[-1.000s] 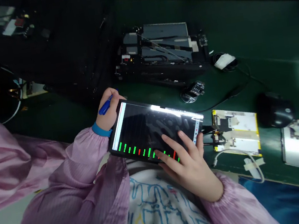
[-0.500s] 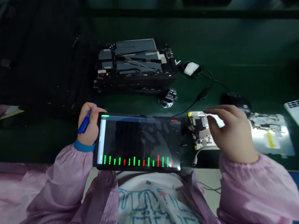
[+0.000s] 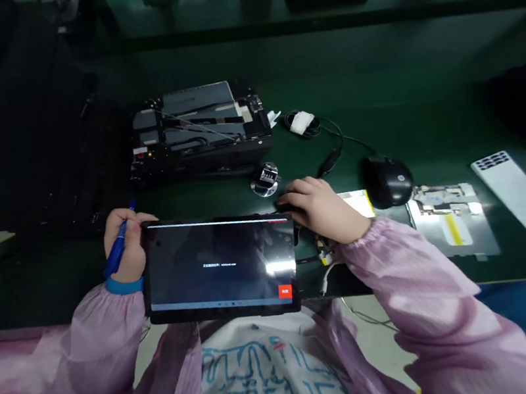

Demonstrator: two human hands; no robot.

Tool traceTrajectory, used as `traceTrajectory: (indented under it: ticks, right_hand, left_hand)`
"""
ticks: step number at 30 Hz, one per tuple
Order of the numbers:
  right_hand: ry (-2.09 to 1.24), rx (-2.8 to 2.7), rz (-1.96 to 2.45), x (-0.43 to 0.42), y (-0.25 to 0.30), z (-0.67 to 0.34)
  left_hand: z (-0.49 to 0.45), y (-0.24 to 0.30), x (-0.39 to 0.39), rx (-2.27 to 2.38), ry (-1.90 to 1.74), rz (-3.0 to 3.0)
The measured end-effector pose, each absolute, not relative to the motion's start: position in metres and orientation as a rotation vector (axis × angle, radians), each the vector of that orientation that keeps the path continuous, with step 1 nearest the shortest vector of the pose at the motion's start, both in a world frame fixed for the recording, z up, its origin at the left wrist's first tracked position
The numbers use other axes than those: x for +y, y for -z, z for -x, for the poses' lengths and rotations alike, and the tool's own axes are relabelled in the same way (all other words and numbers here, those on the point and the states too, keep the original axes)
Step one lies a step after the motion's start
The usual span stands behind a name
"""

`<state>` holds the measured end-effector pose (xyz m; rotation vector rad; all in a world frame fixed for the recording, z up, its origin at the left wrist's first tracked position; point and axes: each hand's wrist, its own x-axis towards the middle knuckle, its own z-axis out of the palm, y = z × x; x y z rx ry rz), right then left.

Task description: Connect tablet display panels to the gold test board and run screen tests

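Observation:
A black tablet (image 3: 219, 267) leans against my lap at the near edge of the green bench, its dark screen showing a small line of text and a red button. My left hand (image 3: 125, 245) is curled round the tablet's left edge and grips a blue pen (image 3: 119, 250). My right hand (image 3: 319, 208) rests with bent fingers at the tablet's upper right corner, over a dark plug or cable end there. What those fingers hold is hidden. Under that wrist lies a yellow-edged circuit assembly (image 3: 356, 202).
A dismantled black device (image 3: 197, 131) lies beyond the tablet, with a small metal counter (image 3: 265, 178) before it. A black mouse (image 3: 389, 179), an opened tablet back (image 3: 451, 220) and a white strip (image 3: 522, 196) lie to the right. A white-tagged cable (image 3: 304, 122) curls behind.
My right hand left the screen, passed over the circuit assembly, and came back to the tablet's upper right corner. The coloured bars on the screen gave way to text and a red button.

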<state>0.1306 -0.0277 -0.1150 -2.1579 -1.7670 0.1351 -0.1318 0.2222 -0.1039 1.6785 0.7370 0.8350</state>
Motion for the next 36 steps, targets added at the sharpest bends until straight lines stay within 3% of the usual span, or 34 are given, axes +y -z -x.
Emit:
traceTrajectory:
  ticks: [13, 20, 28, 36]
  right_hand:
    - [-0.418, -1.377, 1.908, -0.062, 0.075, -0.128]
    - [-0.071, -1.437, 2.000, -0.080, 0.080, -0.098]
    - [-0.458, -1.321, 1.802, -0.092, 0.093, -0.075]
    - [-0.478, -1.202, 1.806, -0.099, 0.098, -0.071]
  left_hand:
    - [0.125, 0.097, 0.219, 0.743, -0.871, -1.657]
    - [0.121, 0.093, 0.215, 0.739, -0.883, -1.664]
    - [0.117, 0.099, 0.225, 0.681, -0.990, -1.779]
    - [0.107, 0.097, 0.226, 0.726, -1.091, -1.844]
